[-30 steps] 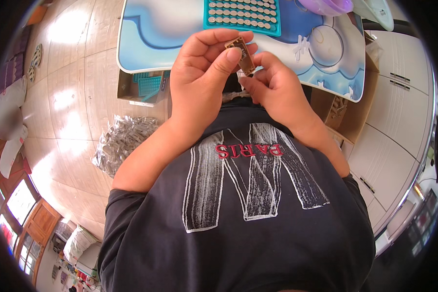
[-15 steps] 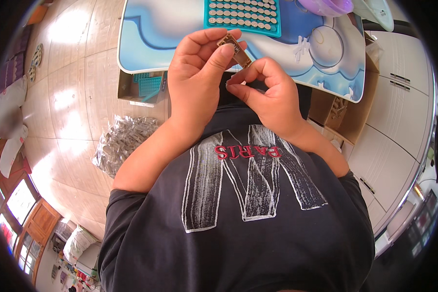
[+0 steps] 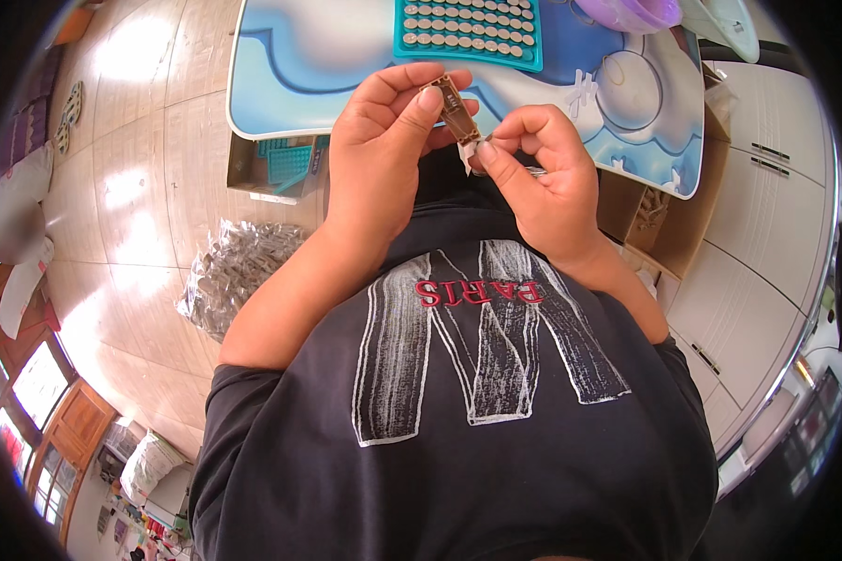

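My left hand (image 3: 374, 154) is closed round a small brown rectangular piece (image 3: 454, 114) with pale edges, its thumb lying along one side. The piece is tilted, its lower end toward my right hand (image 3: 554, 187). There, my right thumb and forefinger pinch a small whitish scrap (image 3: 467, 154) against that lower end. Whether the scrap is attached to the brown piece I cannot tell. Both hands are raised in front of the near table edge. A turquoise tray (image 3: 468, 64) with rows of round whitish discs lies on the table beyond them.
The blue-and-white table (image 3: 285, 103) also carries a purple bowl (image 3: 627, 13) and a round clear disc (image 3: 627, 89) at right. A box with turquoise trays (image 3: 290, 165) stands below its left side. On the floor lies a bag of silvery pieces (image 3: 234, 280). White cabinets (image 3: 767, 196) line the right.
My right hand has moved slightly right, its fingertips now at the brown piece's lower end with more of the whitish scrap showing. The brown piece has turned more upright in my left hand.
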